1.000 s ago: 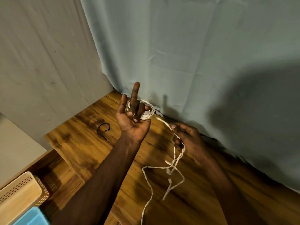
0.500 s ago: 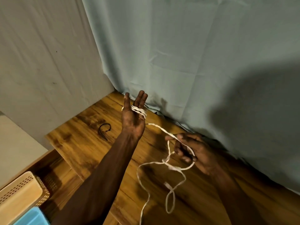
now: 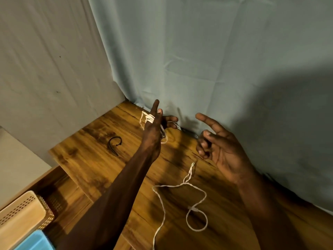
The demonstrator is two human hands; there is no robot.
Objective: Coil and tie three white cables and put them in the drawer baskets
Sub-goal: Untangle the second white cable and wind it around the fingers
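Observation:
A white cable (image 3: 180,185) trails in loose loops over the wooden tabletop (image 3: 93,159) toward the bottom edge. Its upper end is wound in several turns (image 3: 148,119) round the outstretched fingers of my left hand (image 3: 153,134), which is raised near the back corner with its back to the camera. A small loop hangs under that hand. My right hand (image 3: 219,148) hovers to the right, palm up, with relaxed fingers that hold nothing and stay apart from the cable.
A black curved tie (image 3: 114,144) lies on the tabletop left of my left hand. At lower left, a beige perforated basket (image 3: 23,215) and a blue basket (image 3: 34,240) sit in the open drawer. A pale blue cloth (image 3: 198,69) hangs behind.
My right hand has let go of the cable and lifted up to the right, opening. The freed cable dropped onto the table. My left hand turned its back toward the camera.

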